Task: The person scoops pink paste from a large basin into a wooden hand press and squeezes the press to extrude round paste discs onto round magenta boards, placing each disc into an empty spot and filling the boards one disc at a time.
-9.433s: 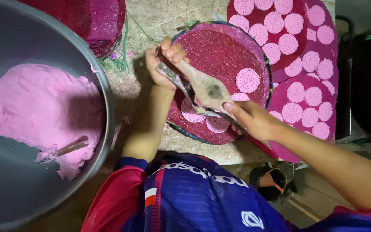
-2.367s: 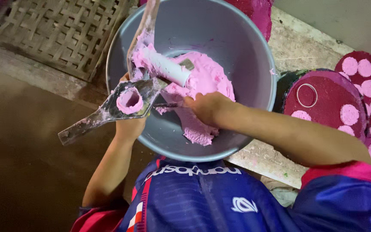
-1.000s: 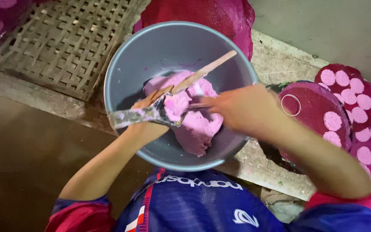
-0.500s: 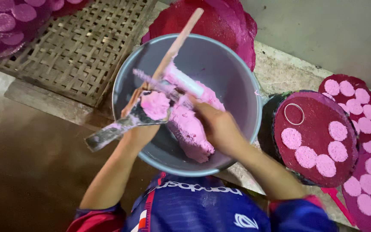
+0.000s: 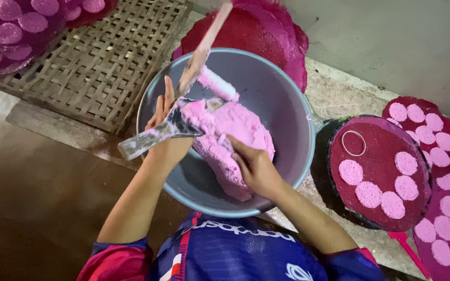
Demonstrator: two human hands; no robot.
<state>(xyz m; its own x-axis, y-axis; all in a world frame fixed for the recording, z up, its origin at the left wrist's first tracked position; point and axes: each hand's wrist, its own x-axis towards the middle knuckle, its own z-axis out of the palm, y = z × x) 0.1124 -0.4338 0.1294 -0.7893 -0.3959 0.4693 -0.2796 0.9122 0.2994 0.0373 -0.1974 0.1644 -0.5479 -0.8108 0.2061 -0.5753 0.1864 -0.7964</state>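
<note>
Pink dough [image 5: 235, 143] sits heaped in the grey basin [image 5: 292, 119] at frame centre, and both your hands are on it. Left hand [image 5: 165, 130] is clenched round a flat metal scoop [image 5: 154, 136] whose long axis runs lower left to centre, loaded end touching the dough, w/ a wooden stick [image 5: 204, 44] rising toward the top of frame. Right hand [image 5: 253, 166], lower and right of the scoop, presses fingers into the heap, gripping dough only. Round tray [image 5: 376, 203] w/ pink discs and a ring lies right, apart from the basin. Vs half a sec ago: stick stands steeper, right hand sits lower on the heap.
</note>
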